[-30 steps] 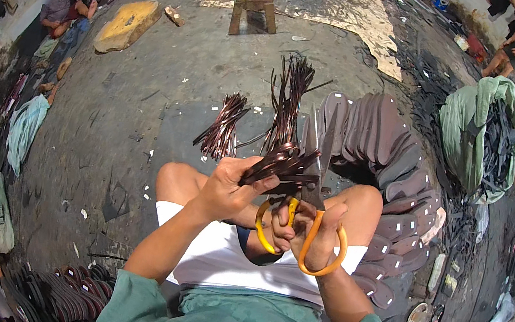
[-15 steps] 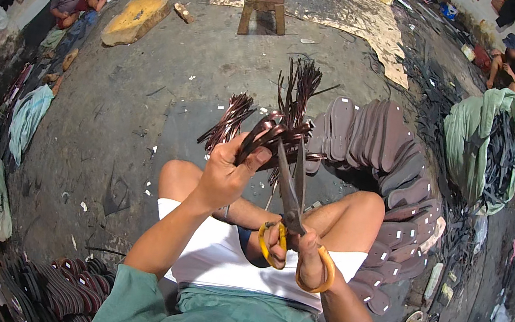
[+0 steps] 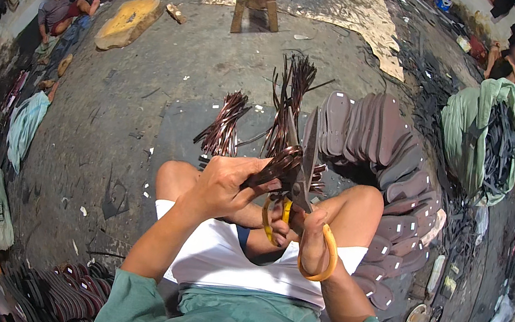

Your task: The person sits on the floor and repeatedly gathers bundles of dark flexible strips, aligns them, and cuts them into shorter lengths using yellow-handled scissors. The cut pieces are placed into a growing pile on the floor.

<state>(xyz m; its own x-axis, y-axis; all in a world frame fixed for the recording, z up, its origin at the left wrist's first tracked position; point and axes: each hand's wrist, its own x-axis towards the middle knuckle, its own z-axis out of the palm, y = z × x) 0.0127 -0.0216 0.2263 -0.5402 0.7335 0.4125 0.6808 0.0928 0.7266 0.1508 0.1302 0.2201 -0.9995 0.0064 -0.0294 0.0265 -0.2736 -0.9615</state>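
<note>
My left hand (image 3: 225,186) is closed round a bunch of shiny dark-brown straps (image 3: 280,164), held above my crossed legs. In my right hand (image 3: 314,239) are large scissors (image 3: 308,162) with yellow handles, fingers through the loops. The blades stand apart and point away from me, and the strap ends lie at them, near the pivot. Whether the blades touch the straps I cannot tell. Beyond my hands, a loose bundle of brown strips (image 3: 223,124) lies on the floor, with a taller bundle (image 3: 293,93) to its right.
Brown shoe soles (image 3: 379,129) curve in a row along my right. A green sack (image 3: 475,127) of black strips stands farther right. Ahead are a wooden stand (image 3: 257,4) and a yellow-topped block (image 3: 128,22). More soles (image 3: 68,289) are stacked at lower left. People sit along both walls.
Both hands have shifted; the left hand has turned, bringing the straps lower and nearer me. The scissor blades have spread wider, with the straps now closer to the pivot.
</note>
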